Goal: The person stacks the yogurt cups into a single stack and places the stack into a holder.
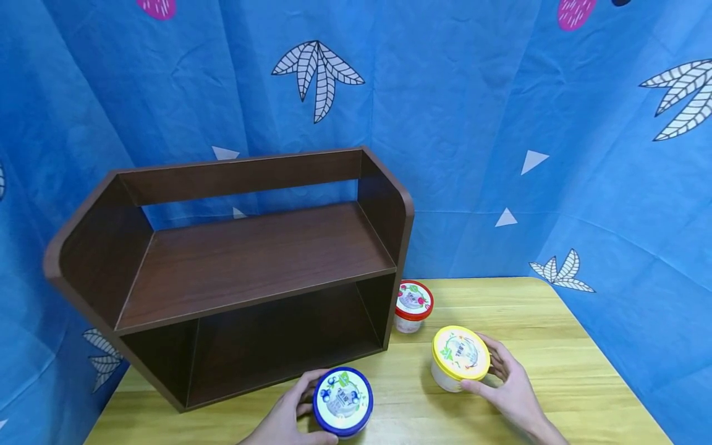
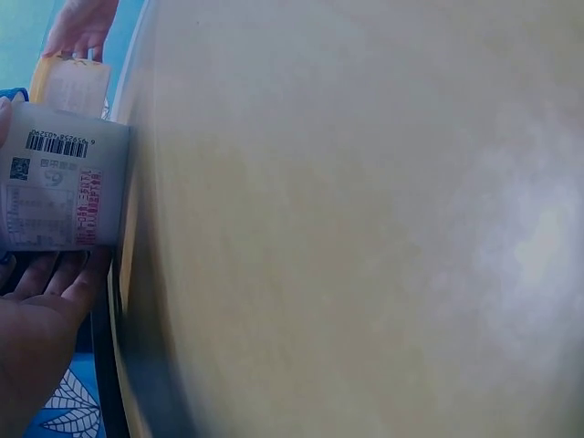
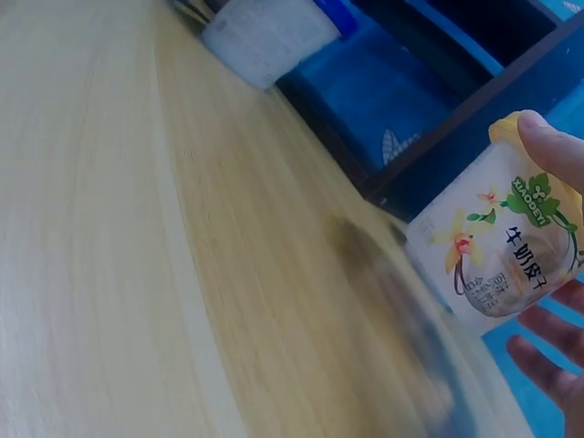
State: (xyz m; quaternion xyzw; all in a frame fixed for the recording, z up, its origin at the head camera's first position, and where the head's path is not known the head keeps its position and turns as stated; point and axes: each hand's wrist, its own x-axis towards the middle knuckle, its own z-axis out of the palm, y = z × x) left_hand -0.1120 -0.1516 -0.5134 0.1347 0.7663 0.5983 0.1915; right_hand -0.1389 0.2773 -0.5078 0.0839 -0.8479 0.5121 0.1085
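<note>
My two hands each hold a tub. Left: my left hand (image 1: 295, 413) grips the blue tub (image 1: 343, 402), fingers curled about its left side and thumb at its near side, the span as wide as the tub. It is just in front of the shelf (image 1: 261, 262), near the right end of the lower compartment, lid uppermost. Right: my right hand (image 1: 508, 389) grips the yellow tub (image 1: 461, 353) between thumb and curled fingers, to the right of the shelf, lid uppermost. Whether either base touches the table (image 1: 562, 334), I cannot tell. The red tub (image 1: 413, 303) is beyond the yellow one, partly hidden by the shelf's right panel. The left wrist view shows a barcode (image 2: 57, 144) on the blue tub; a blue curtain (image 1: 445, 123) hangs behind
</note>
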